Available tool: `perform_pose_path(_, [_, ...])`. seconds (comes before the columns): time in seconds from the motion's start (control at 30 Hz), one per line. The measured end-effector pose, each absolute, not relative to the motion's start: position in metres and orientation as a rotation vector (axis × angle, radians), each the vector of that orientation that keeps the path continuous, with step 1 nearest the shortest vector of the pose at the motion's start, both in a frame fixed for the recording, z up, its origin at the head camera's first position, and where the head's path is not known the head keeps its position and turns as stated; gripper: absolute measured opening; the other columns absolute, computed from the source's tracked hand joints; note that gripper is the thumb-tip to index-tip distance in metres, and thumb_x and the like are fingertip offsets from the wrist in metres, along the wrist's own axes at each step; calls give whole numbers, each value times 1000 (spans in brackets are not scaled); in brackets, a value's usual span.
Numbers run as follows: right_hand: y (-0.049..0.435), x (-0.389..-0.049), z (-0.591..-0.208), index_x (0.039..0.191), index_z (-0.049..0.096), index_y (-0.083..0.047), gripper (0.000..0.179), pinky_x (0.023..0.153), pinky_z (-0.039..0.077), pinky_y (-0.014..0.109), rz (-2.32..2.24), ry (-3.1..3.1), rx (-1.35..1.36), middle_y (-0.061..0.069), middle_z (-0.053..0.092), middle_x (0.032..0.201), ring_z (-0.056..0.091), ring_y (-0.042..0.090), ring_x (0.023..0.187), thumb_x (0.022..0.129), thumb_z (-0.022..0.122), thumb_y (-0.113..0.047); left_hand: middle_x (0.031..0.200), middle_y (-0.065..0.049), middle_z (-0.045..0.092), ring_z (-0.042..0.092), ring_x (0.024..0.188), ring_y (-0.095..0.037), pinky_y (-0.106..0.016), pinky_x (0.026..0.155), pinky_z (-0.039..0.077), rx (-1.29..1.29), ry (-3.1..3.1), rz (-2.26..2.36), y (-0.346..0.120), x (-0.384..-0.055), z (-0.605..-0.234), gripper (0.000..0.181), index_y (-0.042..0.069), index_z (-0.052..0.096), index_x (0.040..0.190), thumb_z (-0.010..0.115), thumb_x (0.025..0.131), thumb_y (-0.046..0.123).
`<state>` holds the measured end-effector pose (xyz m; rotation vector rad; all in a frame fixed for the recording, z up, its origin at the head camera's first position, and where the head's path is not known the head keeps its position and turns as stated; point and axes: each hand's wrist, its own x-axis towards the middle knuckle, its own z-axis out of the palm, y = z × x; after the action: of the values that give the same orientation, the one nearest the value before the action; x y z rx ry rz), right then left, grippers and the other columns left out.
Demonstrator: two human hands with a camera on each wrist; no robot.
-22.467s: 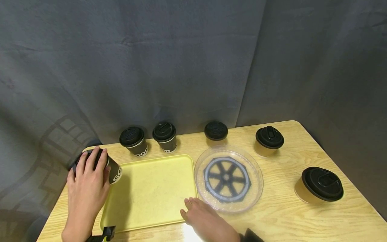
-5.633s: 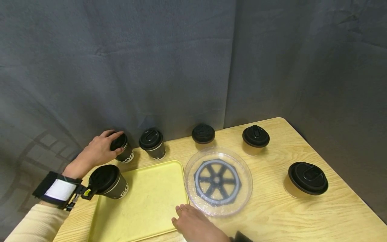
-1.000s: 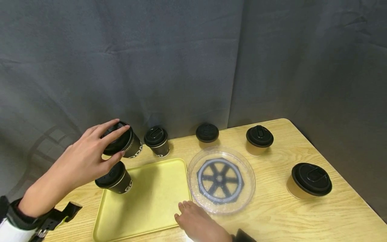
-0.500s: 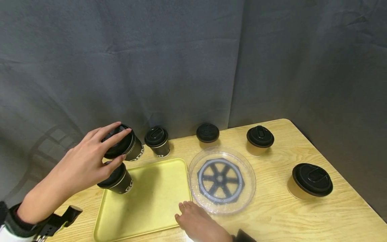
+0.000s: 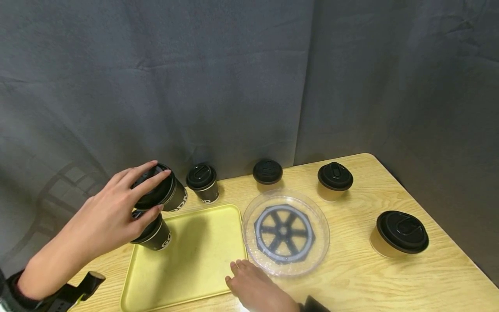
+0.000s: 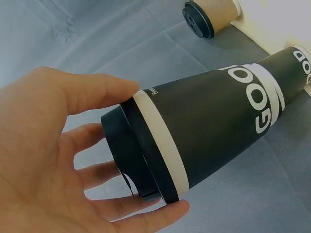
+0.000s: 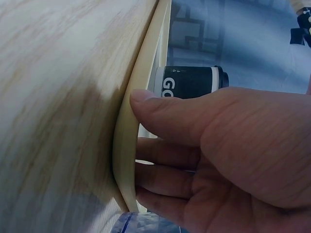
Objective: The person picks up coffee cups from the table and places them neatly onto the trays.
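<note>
Apparently partway along: one dark cup (image 5: 156,237) stands on the yellow tray (image 5: 195,264), a second cup (image 5: 177,196) is held over it.
The left hand (image 5: 115,206) clamps the second cup's lid rim between thumb and fingers, not yet letting go; it hides much of both lids, so I can't tell whether the cups touch. A third dark cup (image 5: 207,191) stands behind the tray, unplaced. The right hand (image 5: 255,284) grips the tray's near corner, fingertips partly hidden. Farther right, three tan cups (image 5: 335,178) remain on the table (image 5: 351,277) around a clear dish (image 5: 322,242); whether the spoked shape lies in or under it is unclear.
</note>
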<state>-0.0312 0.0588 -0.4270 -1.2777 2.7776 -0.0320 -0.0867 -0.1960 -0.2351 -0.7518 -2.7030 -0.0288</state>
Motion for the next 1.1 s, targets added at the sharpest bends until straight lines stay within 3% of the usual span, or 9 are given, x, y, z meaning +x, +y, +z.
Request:
perform_pose_path(0.33, [56, -32, -428, 125, 65, -27, 36, 109, 44, 27, -22, 2762, -1263, 2, 61, 134, 59, 16, 125, 89, 65, -21, 151, -7, 41, 46, 127, -37, -66, 63, 51, -717, -2716, -24, -198, -79, -235, 74, 29, 45, 146, 77, 80, 27])
perform_pose_path(0.5, [55, -32, -427, 125, 64, -27, 36, 109, 44, 28, -33, 2757, -1251, 2, 61, 135, 58, 17, 126, 90, 64, -20, 152, -7, 40, 45, 128, -37, -65, 58, 50, -700, -2743, -4, -198, -77, -235, 74, 30, 43, 147, 77, 81, 29])
perform_pose_path(1.1, [55, -32, -426, 130, 61, -27, 41, 112, 42, 30, -40, 2721, -1144, 1, 56, 140, 54, 17, 131, 90, 62, -17, 152, -5, 40, 45, 128, -34, -51, 50, 50, -742, -2733, -37, -194, -73, -233, 72, 31, 45, 146, 75, 81, 28])
